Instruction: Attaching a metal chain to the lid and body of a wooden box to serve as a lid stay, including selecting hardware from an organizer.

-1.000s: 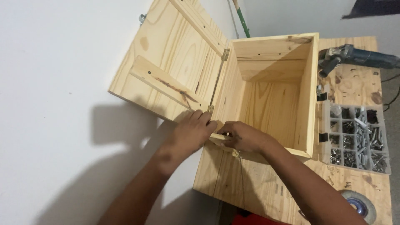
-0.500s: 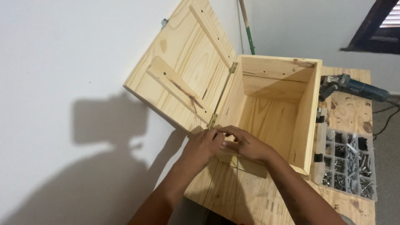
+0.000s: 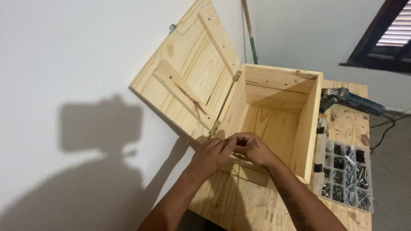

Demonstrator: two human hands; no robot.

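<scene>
left hand [image 3: 209, 155] + right hand [image 3: 252, 149] pinched together on thin chain [image 3: 234, 173] at near rim of open wooden box [image 3: 278, 115] | chain dangles down box front | lid [image 3: 188, 81] leans on wall | risk: chain slips from fingers, lid drops

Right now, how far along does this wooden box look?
Built already: the pine box stands assembled, its lid open on two brass hinges. In hand: the left hand and right hand meet at the near front edge, fingers pinched around something small, with a thin chain hanging below. What the chain fastens to cannot be seen. The screw organiser sits open beside it.
</scene>
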